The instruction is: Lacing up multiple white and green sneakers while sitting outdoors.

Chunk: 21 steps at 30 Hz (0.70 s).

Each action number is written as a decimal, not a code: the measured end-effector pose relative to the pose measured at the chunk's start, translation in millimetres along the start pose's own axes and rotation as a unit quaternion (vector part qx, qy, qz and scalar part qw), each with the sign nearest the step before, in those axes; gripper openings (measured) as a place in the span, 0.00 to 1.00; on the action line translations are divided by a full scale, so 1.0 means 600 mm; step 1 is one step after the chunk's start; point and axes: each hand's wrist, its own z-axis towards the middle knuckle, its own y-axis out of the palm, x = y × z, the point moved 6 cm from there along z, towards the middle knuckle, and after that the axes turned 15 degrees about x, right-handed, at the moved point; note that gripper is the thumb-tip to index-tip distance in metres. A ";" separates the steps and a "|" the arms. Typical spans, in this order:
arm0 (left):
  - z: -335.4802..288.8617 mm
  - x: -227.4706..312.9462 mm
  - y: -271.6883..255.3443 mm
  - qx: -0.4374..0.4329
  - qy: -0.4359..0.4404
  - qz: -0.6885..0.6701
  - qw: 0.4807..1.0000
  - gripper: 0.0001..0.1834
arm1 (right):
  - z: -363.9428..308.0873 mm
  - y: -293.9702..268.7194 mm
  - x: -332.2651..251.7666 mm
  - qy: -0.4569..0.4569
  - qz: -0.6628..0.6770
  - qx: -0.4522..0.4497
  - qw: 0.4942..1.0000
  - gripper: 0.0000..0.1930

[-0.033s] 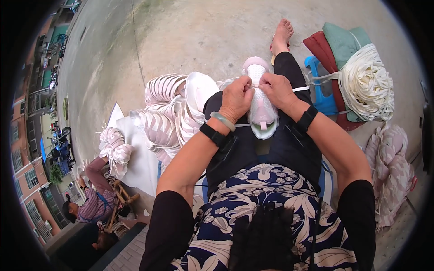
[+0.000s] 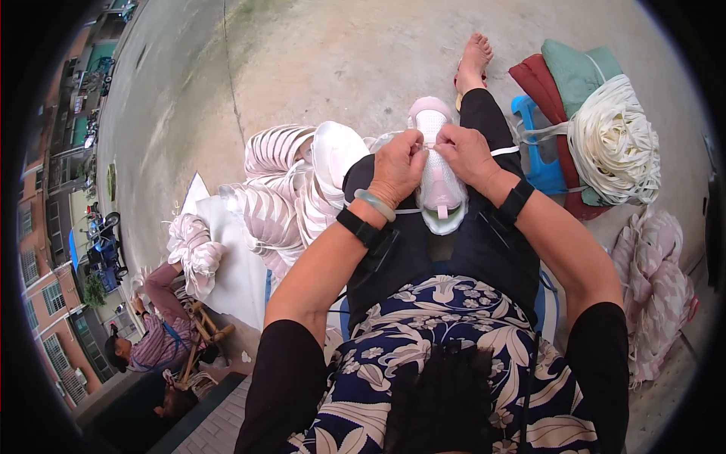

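A pink and white mesh shoe upper [image 2: 439, 184] lies between my thighs, pink toe end away from me and pull tab toward me. My left hand [image 2: 398, 163] is closed at its left side, thumb and forefinger pinched together. My right hand [image 2: 467, 155] makes a matching pinch on the right side. Between the fingertips a thin pale strand, apparently a shoelace, crosses the upper; the fingers hide most of it. Both hands touch the upper near its middle.
Stacked pink and white uppers [image 2: 265, 212] lie left of my legs beside a white sheet [image 2: 234, 280]. At right are a coil of white laces [image 2: 614, 144], a blue plastic stool [image 2: 535, 155], folded cloth [image 2: 572, 68] and a pinkish bundle [image 2: 652, 287]. Another person [image 2: 155, 337] sits at lower left.
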 end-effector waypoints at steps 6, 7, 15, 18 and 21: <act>-0.002 0.003 -0.001 0.010 0.033 -0.005 0.999 0.08 | 0.003 0.008 0.010 0.019 0.000 -0.019 1.000 0.08; -0.002 0.006 -0.001 0.011 0.043 0.002 0.999 0.08 | 0.004 0.009 0.013 0.023 0.012 -0.025 0.999 0.08; 0.001 0.013 -0.003 0.014 0.100 0.024 0.995 0.07 | 0.012 0.014 0.021 0.051 0.054 -0.085 0.994 0.08; 0.004 0.004 0.003 -0.005 0.049 0.013 0.999 0.06 | 0.015 0.018 0.026 0.055 0.057 -0.092 0.993 0.08; 0.009 0.014 0.010 -0.004 0.062 0.016 0.998 0.06 | 0.017 0.014 0.032 0.067 0.061 -0.103 0.990 0.08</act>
